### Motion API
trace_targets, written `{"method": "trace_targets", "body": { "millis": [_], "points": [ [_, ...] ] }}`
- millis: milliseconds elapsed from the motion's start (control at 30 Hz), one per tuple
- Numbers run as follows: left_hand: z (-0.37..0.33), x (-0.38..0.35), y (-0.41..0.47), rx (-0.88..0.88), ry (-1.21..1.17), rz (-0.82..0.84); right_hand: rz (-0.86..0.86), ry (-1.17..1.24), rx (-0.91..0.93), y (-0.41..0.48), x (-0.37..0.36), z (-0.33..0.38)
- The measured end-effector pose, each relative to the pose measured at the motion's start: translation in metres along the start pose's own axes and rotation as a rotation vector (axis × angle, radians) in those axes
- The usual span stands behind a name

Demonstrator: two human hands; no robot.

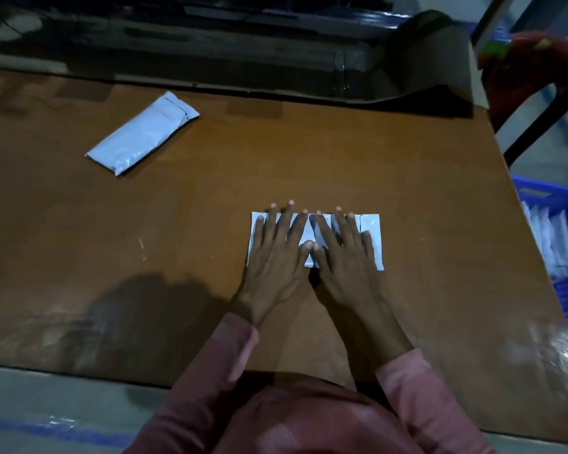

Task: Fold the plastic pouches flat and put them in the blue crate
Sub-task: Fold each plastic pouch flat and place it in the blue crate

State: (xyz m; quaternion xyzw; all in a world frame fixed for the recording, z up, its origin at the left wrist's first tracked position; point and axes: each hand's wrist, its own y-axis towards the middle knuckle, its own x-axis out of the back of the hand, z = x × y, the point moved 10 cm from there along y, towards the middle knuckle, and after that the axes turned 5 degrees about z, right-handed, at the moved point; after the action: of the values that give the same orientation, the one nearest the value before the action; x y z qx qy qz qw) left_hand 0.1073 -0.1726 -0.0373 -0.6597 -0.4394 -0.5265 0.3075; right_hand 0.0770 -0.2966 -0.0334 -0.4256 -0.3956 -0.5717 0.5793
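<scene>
A folded white plastic pouch lies flat on the brown table, right of centre. My left hand and my right hand press down on it side by side, fingers straight and spread, thumbs touching in the middle. A second folded white pouch lies at an angle at the far left of the table, apart from both hands. The blue crate stands off the table's right edge and holds several white pouches.
A dark glossy sheet covers the far end of the table. A red chair stands at the back right beyond the corner. The table's near edge runs just in front of my pink sleeves.
</scene>
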Motion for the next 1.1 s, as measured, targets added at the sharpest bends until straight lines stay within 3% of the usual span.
{"method": "trace_targets", "body": {
  "millis": [233, 467, 733, 1000, 1100],
  "points": [
    [0.003, -0.016, -0.001, 0.012, 0.051, 0.020, 0.022, -0.297, -0.019, 0.001, -0.022, -0.006],
    [0.005, -0.021, 0.001, 0.024, 0.059, 0.042, -0.048, -0.255, -0.041, 0.002, -0.015, -0.007],
    [0.005, -0.022, 0.002, 0.035, 0.067, 0.053, -0.009, -0.218, -0.074, 0.006, -0.021, -0.011],
    [0.006, -0.022, 0.005, -0.004, 0.049, 0.051, 0.137, -0.113, -0.098, 0.014, -0.028, -0.014],
    [0.007, -0.021, 0.003, -0.018, 0.055, 0.053, 0.083, -0.125, -0.050, 0.007, -0.016, -0.005]
  ]
}}
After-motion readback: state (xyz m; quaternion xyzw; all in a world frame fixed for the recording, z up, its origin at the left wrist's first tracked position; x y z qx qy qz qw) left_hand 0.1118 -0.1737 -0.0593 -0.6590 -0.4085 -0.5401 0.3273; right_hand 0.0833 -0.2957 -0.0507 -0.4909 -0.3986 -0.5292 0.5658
